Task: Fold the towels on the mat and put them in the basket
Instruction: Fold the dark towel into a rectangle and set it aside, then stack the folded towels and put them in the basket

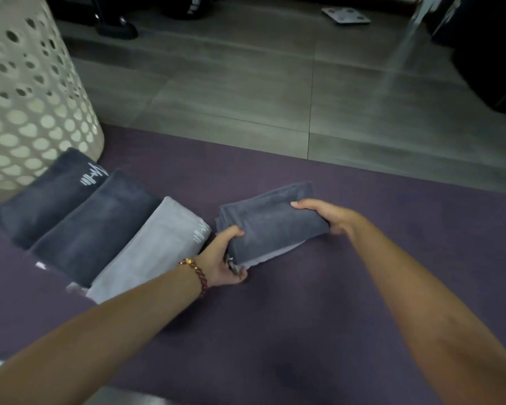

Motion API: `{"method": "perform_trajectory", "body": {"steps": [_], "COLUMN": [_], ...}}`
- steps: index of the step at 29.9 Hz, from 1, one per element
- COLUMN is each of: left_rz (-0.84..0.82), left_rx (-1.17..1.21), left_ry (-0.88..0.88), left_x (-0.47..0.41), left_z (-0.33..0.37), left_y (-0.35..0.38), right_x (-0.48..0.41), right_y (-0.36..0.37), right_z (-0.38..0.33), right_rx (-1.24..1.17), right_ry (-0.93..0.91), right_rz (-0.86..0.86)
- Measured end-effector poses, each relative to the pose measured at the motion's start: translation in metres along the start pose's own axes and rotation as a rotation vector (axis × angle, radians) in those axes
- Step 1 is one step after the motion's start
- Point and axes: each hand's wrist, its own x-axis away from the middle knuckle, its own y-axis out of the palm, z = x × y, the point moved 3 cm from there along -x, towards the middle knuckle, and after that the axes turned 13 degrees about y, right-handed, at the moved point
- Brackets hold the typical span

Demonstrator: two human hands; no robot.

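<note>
A folded dark grey towel [270, 222] lies in the middle of the purple mat [304, 302]. My left hand [225, 255] grips its near left corner, thumb on top. My right hand [330, 216] holds its right end, fingers curled over the far edge. To the left, three folded towels lie side by side: a dark one with a white logo [46, 197], a second dark one [97, 226] and a light grey one [155, 249]. The white perforated basket [27, 92] stands at the far left, behind those towels.
Grey floor tiles [246, 97] stretch beyond the mat's far edge. Dark objects [117, 27] and a flat white scale [346, 16] sit at the back. A dark shape [491, 68] fills the far right.
</note>
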Motion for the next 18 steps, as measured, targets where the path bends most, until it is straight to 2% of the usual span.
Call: {"method": "perform_trajectory", "body": {"steps": [3,7,11,18], "left_rz": [-0.041,-0.109,-0.176,-0.078], "left_rx": [-0.062,-0.251,-0.337,-0.299], "left_ry": [0.022,0.162,0.392,0.68], "left_x": [0.024,0.063,0.088,0.135], "left_z": [0.0,0.031,0.113,0.26], "left_y": [-0.002,0.004,0.004,-0.014], "right_x": [0.031,0.076,0.115,0.147], "right_y": [0.004,0.008,0.023,0.083], "right_z": [0.017,-0.001,-0.061,-0.187], "right_rx": [-0.174,-0.23,-0.285,-0.333], "right_ry": [-0.091,-0.255,-0.418,-0.427], "right_rz": [-0.05,-0.056,-0.069,-0.089]}}
